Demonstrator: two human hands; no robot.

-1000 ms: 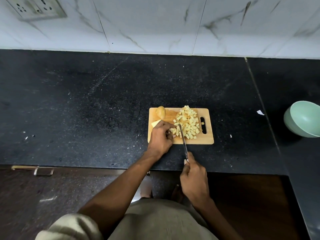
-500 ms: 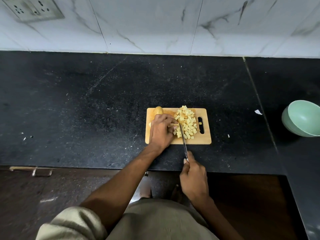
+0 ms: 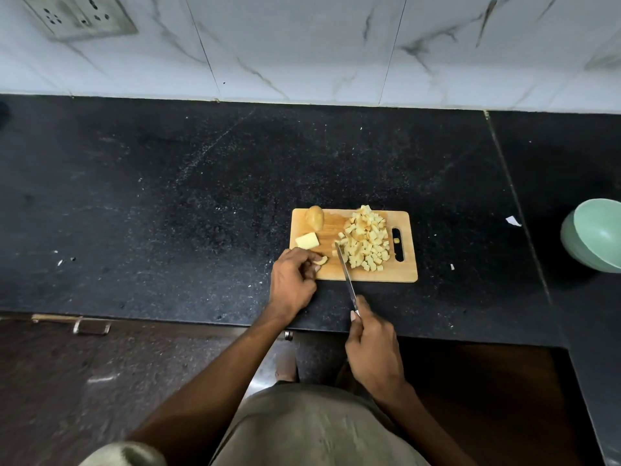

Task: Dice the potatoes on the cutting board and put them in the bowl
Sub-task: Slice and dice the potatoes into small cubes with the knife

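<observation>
Gripping the knife [image 3: 346,274] by its handle, the right hand [image 3: 373,344] keeps the blade tip on the cutting board [image 3: 408,270], just beside the heap of diced potato [image 3: 366,242]. The left hand [image 3: 292,280] pinches a small curved potato piece [image 3: 321,260] in its curled fingers [image 3: 311,265] at the near left corner of the board. Two bigger potato chunks [image 3: 307,241] lie at the board's left side. The board lies near the bench's front edge. The green bowl [image 3: 598,233] stands well apart, at the bench's right edge.
</observation>
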